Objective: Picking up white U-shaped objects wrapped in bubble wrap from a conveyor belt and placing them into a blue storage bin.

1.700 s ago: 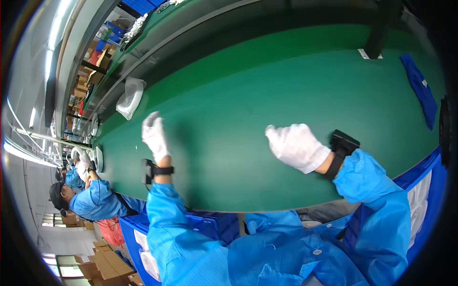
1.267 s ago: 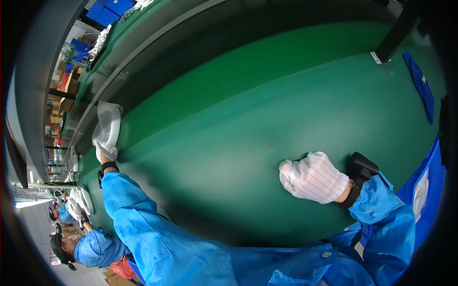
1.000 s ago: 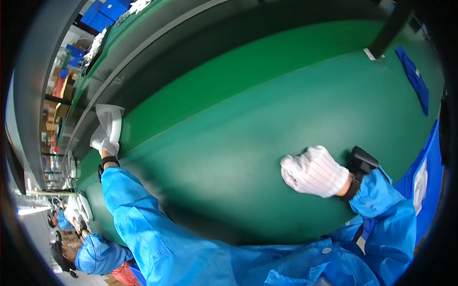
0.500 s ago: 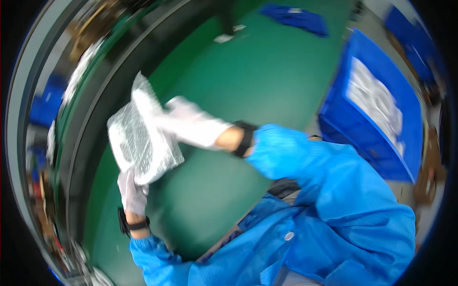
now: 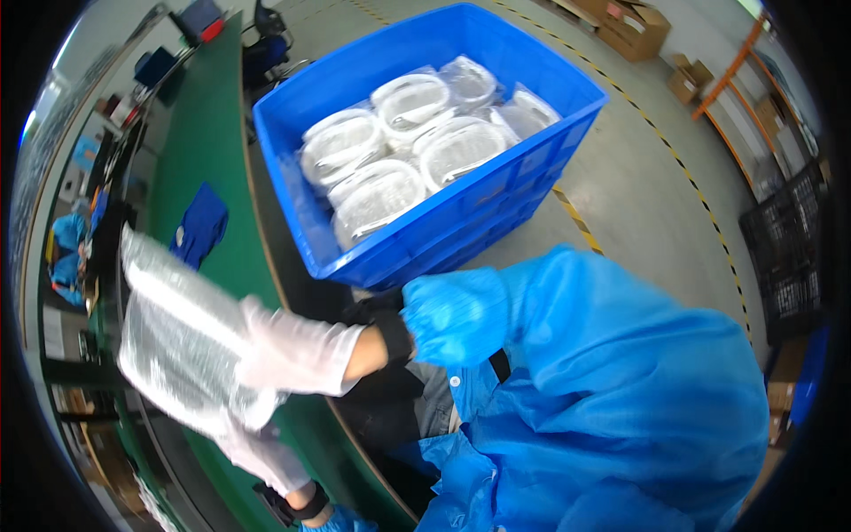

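Both my hands, in white gloves, hold a white item in clear bubble wrap (image 5: 182, 341) above the green bench. My right hand (image 5: 288, 348) is closed on its near right side, the fingertips partly hidden and a little blurred. Lower down, my left hand (image 5: 261, 450) grips the bottom edge, its fingers partly behind the wrap. Beyond the hands stands a big blue bin (image 5: 425, 244), in which several white oval pieces in clear bags (image 5: 412, 102) lie piled.
A folded blue cloth (image 5: 200, 226) lies on the green bench (image 5: 199, 133), close to the wrapped item. On the floor behind the bin are cardboard boxes (image 5: 634, 31) and yellow-black tape lines. An orange-framed shelf (image 5: 731, 75) and black crates (image 5: 789, 253) stand at the right.
My view has swung to the right, bringing the whole blue bin to the middle. Both hands still hold the wrapped item, which now appears farther left.
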`<state>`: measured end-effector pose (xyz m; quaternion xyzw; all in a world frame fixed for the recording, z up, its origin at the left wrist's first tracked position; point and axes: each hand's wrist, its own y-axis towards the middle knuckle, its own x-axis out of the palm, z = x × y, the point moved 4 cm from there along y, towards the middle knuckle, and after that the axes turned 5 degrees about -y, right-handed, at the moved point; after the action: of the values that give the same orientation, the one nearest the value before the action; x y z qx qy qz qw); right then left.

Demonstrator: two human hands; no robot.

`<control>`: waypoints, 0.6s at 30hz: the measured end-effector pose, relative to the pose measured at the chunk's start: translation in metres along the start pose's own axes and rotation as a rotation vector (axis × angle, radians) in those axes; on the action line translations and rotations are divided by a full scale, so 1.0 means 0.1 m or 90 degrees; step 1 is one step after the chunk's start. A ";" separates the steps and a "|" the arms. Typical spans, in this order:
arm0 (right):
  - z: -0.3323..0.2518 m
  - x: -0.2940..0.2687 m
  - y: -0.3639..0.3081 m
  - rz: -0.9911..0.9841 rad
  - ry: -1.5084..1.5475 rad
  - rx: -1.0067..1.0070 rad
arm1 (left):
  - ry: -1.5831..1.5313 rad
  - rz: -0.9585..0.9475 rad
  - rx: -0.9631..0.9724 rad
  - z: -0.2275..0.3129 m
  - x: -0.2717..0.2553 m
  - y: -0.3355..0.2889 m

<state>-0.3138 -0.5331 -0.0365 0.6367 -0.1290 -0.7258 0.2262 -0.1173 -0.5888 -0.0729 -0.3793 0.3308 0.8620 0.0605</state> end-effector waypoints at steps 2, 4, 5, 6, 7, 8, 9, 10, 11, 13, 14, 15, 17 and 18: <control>0.66 0.24 -0.36 0.092 0.340 0.241 | -0.276 0.002 -0.042 0.43 0.58 0.29; 1.25 0.21 -0.73 0.073 0.617 0.374 | -0.529 -0.112 -0.239 1.13 1.05 0.47; 1.48 0.03 -0.90 0.084 0.721 0.514 | -0.548 -0.189 -0.245 1.17 1.28 0.51; 1.67 0.16 -1.06 0.050 0.771 0.511 | -0.533 -0.221 -0.232 1.34 1.45 0.52; 1.85 -0.06 -1.20 0.077 0.748 0.639 | -0.543 -0.218 -0.172 1.40 1.70 0.52; 2.01 -0.05 -1.32 0.135 0.721 0.632 | -0.548 -0.212 -0.110 1.45 1.93 0.52; 2.14 -0.07 -1.44 0.169 0.698 0.643 | -0.573 -0.256 -0.108 1.55 2.12 0.51; 2.26 -0.08 -1.55 0.202 0.676 0.653 | -0.597 -0.300 -0.105 1.70 2.28 0.48; 2.43 -0.05 -1.80 0.214 0.657 0.680 | -0.712 -0.519 -0.304 2.14 2.37 0.43; 2.55 -0.03 -1.88 0.251 0.424 0.656 | -0.618 -0.352 -0.191 2.16 2.69 0.50; 2.60 -0.05 -1.94 0.251 0.414 0.664 | -0.532 -0.253 -0.054 2.23 2.90 0.53; 2.65 -0.05 -2.02 0.258 0.379 0.735 | -0.416 -0.285 0.068 2.39 2.94 0.55; 2.86 0.09 -2.28 0.293 0.394 0.808 | -0.289 -0.341 0.172 2.73 3.01 0.55; 3.10 0.27 -2.56 0.319 0.482 0.865 | -0.316 -0.420 0.139 2.93 3.04 0.54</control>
<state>-0.6622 -0.3565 -0.1328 0.7892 -0.5944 -0.1524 -0.0254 -0.5308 -0.4948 -0.1106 -0.2371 0.2562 0.8217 0.4506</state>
